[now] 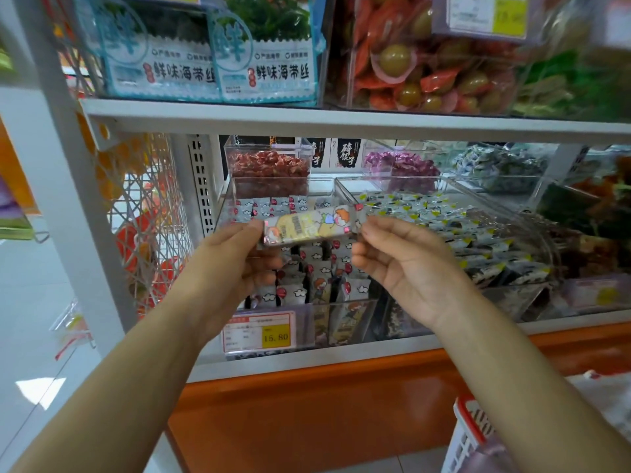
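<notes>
A small snack packet [312, 225] with a cartoon figure and yellow print is held level in front of the lower shelf. My left hand [235, 264] pinches its left end between thumb and fingers. My right hand [406, 264] pinches its right end, palm turned toward me. Directly behind and below the packet stands a clear plastic bin [280, 186] filled with several packets of the same kind, with a yellow price tag [276, 337] reading 15.80 on its front.
A second clear bin [454, 186] of yellow-cornered packets sits to the right. Bins of red [269, 165] and purple [403, 165] sweets stand behind. The shelf board [341, 119] above carries seaweed bags and wrapped snacks. A white wire rack [150, 213] stands left; a red-rimmed basket [469, 435] sits bottom right.
</notes>
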A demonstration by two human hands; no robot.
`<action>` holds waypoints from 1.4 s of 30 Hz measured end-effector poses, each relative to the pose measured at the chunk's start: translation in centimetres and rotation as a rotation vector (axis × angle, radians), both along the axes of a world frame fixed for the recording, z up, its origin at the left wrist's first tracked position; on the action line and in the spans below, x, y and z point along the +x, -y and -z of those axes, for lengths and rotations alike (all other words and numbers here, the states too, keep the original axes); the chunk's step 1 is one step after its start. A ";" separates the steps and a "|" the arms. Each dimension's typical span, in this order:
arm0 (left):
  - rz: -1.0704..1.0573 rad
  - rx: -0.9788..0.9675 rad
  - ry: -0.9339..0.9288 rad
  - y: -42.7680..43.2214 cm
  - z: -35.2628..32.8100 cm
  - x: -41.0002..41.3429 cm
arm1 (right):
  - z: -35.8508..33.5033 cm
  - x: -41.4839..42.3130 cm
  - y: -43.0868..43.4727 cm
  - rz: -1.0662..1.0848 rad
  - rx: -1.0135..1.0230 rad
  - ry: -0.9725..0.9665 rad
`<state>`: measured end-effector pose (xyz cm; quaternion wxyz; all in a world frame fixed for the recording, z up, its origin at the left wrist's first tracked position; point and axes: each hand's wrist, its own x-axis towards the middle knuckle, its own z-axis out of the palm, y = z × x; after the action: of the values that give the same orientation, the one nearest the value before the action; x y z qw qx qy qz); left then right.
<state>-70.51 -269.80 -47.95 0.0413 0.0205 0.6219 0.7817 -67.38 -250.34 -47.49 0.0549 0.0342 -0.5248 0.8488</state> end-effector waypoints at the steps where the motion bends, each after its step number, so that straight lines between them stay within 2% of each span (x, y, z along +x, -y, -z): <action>1: -0.009 0.017 0.014 0.1 0.0 0.0 | 0.0 0.1 0.1 -0.005 0.016 0.003; 11: -0.166 -0.165 -0.075 0.0 0.4 0.1 | -0.1 0.2 0.7 -0.085 0.025 -0.060; 17: -0.235 -0.270 -0.217 0.0 0.2 0.4 | 0.1 0.1 0.6 -0.025 0.059 -0.024; 24: 0.083 -0.011 -0.207 0.0 -0.5 0.8 | 0.4 -0.6 0.3 0.049 -0.200 0.132; 29: 0.200 0.120 -0.191 0.1 -0.7 0.8 | 0.3 -0.7 0.2 0.071 -0.248 0.154; 33: 0.233 0.061 -0.230 0.3 -0.7 0.8 | 0.2 -0.7 0.1 0.116 -0.159 0.102; 38: 0.097 -0.223 -0.394 0.5 -0.4 0.8 | 0.3 -0.6 0.0 0.149 0.070 0.012; 42: 0.073 -0.163 -0.309 0.8 -0.3 0.3 | 0.6 -0.6 0.2 0.195 0.176 -0.112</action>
<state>-70.17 -270.59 -47.66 -0.0248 0.1597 0.6811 0.7142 -68.02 -250.51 -48.12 0.1631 0.0350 -0.5940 0.7870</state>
